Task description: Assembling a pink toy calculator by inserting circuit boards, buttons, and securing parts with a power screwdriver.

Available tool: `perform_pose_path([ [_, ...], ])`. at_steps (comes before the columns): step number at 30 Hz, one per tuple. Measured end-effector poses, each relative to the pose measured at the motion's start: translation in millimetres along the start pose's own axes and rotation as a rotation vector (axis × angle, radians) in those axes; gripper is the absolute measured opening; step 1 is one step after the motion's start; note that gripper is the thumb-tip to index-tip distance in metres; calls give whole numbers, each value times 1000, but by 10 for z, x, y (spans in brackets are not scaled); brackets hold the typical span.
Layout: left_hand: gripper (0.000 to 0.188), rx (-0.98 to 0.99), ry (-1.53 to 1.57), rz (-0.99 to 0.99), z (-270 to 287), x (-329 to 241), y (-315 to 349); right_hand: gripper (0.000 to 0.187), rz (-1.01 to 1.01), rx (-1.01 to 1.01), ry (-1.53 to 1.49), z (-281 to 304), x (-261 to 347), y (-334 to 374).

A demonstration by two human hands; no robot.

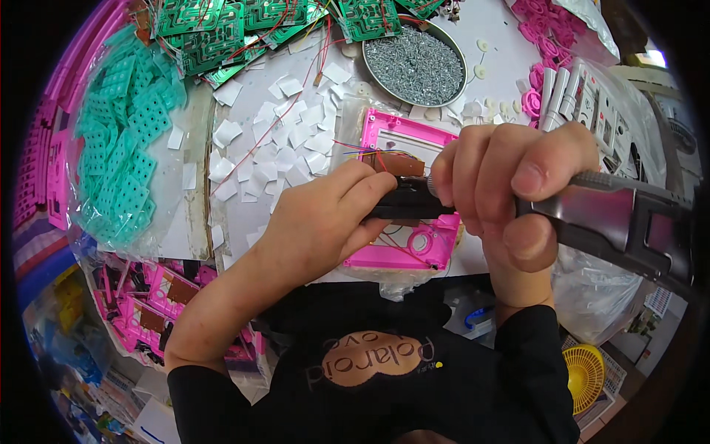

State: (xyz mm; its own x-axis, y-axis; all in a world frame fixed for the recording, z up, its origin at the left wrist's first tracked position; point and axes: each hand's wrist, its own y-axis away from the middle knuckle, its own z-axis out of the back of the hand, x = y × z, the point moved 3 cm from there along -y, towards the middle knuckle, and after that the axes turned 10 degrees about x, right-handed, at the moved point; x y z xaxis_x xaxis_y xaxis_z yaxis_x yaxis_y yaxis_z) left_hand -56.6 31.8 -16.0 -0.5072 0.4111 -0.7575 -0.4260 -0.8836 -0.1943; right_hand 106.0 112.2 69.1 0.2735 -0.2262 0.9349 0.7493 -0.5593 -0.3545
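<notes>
Driver (599, 211) at right, nearest my camera; right hand (510, 174) clenched round it | left hand (318, 211) pinching the black part (405, 198) over the pink case (438, 248), left of it | contact hidden, seating uncertain | I judge a tilted push could skid into far wires (396, 154).

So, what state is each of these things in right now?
Left hand: closed on the black part
Right hand: wrapped around the grey tool
Black part: held over the pink frame
Grey tool: gripped; can't tell whether it's running
Pink frame: lying down, partly hidden by the hands
Round dish: filled with screws
Green circuit boards: piled, overlapping
White squares: scattered loose
Teal pads: heaped
</notes>
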Motion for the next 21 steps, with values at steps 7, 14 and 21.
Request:
perform_pose_path([
  [7, 48, -7, -5, -7, -7, 15, 11, 34, -30, -23, -25, -55, -25, 4],
  [14, 45, -44, -38, -77, -24, 15, 15, 37, -44, 3, 96, -114, 25, 0],
  [21, 31, -68, -80, -121, -47, 2, 15, 37, 133, 184, 89, -51, -81, -101],
])
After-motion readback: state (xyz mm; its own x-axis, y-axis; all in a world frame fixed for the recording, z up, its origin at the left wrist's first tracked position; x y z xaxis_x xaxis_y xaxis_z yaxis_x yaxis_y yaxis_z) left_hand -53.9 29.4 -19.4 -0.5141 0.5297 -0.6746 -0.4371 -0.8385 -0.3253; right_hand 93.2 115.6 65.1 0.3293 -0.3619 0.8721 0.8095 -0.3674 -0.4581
